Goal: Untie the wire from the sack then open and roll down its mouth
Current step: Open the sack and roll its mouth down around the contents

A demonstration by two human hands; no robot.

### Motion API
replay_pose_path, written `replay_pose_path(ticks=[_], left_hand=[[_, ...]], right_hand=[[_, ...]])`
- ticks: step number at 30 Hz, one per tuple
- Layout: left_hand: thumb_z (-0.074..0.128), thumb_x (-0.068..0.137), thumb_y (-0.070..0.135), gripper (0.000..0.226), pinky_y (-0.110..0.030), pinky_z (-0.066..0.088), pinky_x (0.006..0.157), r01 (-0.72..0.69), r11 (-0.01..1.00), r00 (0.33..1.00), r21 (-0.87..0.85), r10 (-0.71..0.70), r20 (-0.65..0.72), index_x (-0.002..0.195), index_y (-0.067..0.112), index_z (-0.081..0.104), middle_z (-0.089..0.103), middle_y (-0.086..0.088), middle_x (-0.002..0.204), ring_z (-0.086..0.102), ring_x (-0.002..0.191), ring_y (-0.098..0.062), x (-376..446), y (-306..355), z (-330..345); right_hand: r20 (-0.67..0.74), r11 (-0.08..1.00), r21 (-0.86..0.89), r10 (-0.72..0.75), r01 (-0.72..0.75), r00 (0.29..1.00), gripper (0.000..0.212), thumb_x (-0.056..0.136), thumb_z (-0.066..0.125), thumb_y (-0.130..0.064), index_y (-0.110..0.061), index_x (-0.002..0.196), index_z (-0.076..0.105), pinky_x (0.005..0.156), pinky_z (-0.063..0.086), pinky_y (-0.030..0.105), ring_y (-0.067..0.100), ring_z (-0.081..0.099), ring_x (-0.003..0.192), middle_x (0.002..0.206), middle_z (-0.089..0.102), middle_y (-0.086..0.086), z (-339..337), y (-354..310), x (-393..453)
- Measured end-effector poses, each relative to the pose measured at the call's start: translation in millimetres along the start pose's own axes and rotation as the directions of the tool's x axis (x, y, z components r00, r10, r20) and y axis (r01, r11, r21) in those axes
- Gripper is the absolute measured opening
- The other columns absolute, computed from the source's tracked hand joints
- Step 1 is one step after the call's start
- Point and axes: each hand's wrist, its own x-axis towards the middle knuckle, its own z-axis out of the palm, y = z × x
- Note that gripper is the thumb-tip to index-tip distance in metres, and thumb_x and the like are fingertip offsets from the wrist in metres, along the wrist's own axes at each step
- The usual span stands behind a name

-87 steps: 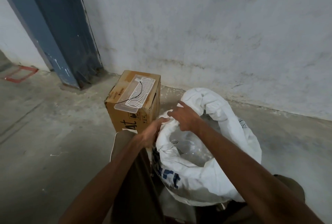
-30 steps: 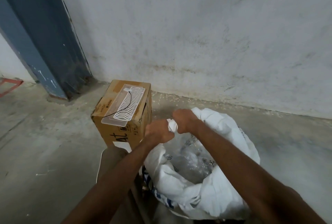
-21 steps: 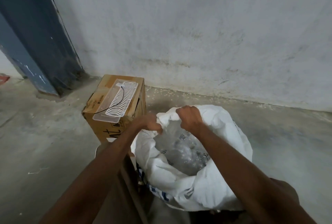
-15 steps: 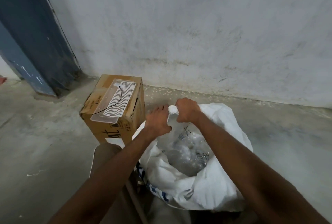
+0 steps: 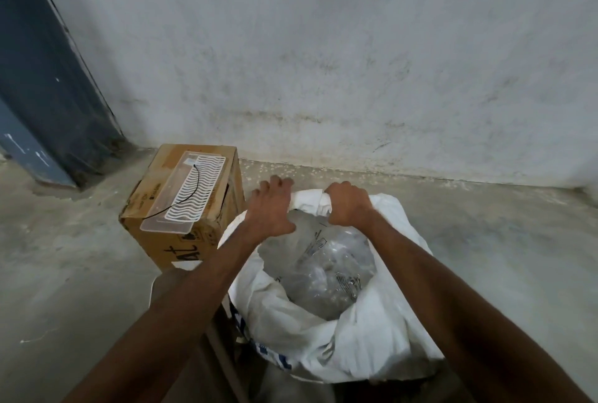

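The white woven sack (image 5: 365,334) stands open on the floor in front of me, its mouth partly rolled down. Clear plastic (image 5: 326,260) fills its inside. My right hand (image 5: 348,207) is closed around the rolled far rim of the sack. My left hand (image 5: 270,208) lies over the far-left rim with fingers spread, resting on the fabric. A thin black wire (image 5: 191,189) lies on a clear plastic tray (image 5: 171,195) on the box to the left.
A cardboard box (image 5: 181,208) stands just left of the sack, close to my left hand. A grey wall (image 5: 323,62) runs behind, a dark blue door frame (image 5: 42,85) at far left. Concrete floor (image 5: 485,234) spreads to the right and left.
Both hands have kept working along the sack's far rim. My left hand has opened from a fist to spread fingers and moved farther from my right hand. The mouth is wider.
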Motion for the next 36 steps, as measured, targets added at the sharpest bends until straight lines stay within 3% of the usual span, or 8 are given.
replay_pose_path(ticks=[3,7,12,16,21,25,32,36], left_hand=[[0.081,0.055,0.04,0.095,-0.042,0.046,0.097,-0.18,0.982,0.961,0.052,0.187,-0.203,0.14,0.023,0.044,0.055,-0.005,0.13,0.054,0.117,-0.027,3,28,5],[0.072,0.075,0.038,0.059,-0.04,0.049,0.089,-0.19,0.97,0.98,0.15,0.195,-0.021,0.128,0.019,0.053,0.068,-0.005,0.116,0.064,0.107,-0.028,14,52,11],[0.061,0.084,0.044,0.045,-0.034,0.046,0.078,-0.104,0.993,0.978,0.051,0.093,0.189,0.119,0.017,0.062,0.069,-0.007,0.115,0.067,0.104,-0.029,40,49,-6],[0.075,0.076,0.023,0.059,-0.032,0.045,0.076,-0.025,1.0,0.911,-0.016,0.029,0.411,0.13,0.009,0.054,0.063,-0.015,0.129,0.063,0.109,-0.032,57,45,-19],[0.08,0.062,0.036,0.098,-0.05,0.043,0.099,-0.265,0.948,0.958,0.177,0.239,0.158,0.144,0.013,0.032,0.048,-0.016,0.132,0.048,0.121,-0.036,39,60,1],[0.077,0.075,0.037,0.079,-0.042,0.045,0.095,-0.313,0.93,0.95,0.195,0.31,0.044,0.138,0.012,0.038,0.059,-0.011,0.124,0.059,0.112,-0.031,34,81,25],[0.067,0.085,0.038,0.042,-0.036,0.05,0.084,-0.178,0.977,0.965,0.114,0.151,0.213,0.12,0.014,0.063,0.068,-0.01,0.12,0.066,0.109,-0.031,60,81,14],[0.085,0.073,0.038,0.07,-0.038,0.05,0.085,-0.159,0.987,0.899,0.036,0.13,0.418,0.127,0.007,0.055,0.065,-0.015,0.125,0.063,0.109,-0.033,67,79,9]], right_hand=[[0.108,0.988,0.141,0.042,-0.057,0.993,0.053,0.064,0.081,-0.022,-0.015,0.112,0.06,0.07,0.051,0.03,0.026,0.068,0.092,0.106,0.067,0.006,-12,-5,5],[0.263,0.96,0.27,-0.001,-0.073,0.965,0.046,0.053,0.089,-0.017,-0.013,0.091,0.062,0.058,0.051,0.028,0.021,0.065,0.08,0.087,0.065,0.003,-23,0,1],[-0.099,0.982,-0.179,0.048,-0.065,0.994,0.086,0.06,0.084,-0.032,-0.022,0.136,0.045,0.107,0.039,0.054,0.031,0.053,0.123,0.13,0.055,0.006,14,12,-33],[-0.098,0.966,-0.118,0.217,-0.228,0.971,0.061,0.074,0.079,-0.023,-0.019,0.128,0.053,0.093,0.048,0.043,0.026,0.063,0.114,0.123,0.064,0.005,32,19,-40],[0.096,0.939,0.245,0.222,-0.239,0.97,0.051,0.072,0.08,-0.025,-0.007,0.115,0.059,0.072,0.055,0.035,0.03,0.068,0.097,0.109,0.066,0.013,5,32,-21],[0.353,0.889,0.371,0.13,-0.266,0.927,0.05,0.056,0.091,-0.016,-0.014,0.097,0.064,0.065,0.055,0.03,0.022,0.066,0.079,0.092,0.068,0.007,-20,45,-13],[0.006,0.974,-0.077,0.214,-0.213,0.977,0.084,0.065,0.084,-0.039,-0.019,0.137,0.047,0.108,0.04,0.048,0.029,0.051,0.129,0.133,0.054,0.005,34,56,-57],[0.099,0.938,0.193,0.273,-0.287,0.957,0.056,0.071,0.082,-0.028,-0.012,0.12,0.058,0.096,0.052,0.038,0.029,0.062,0.115,0.122,0.063,0.009,44,80,-64]])
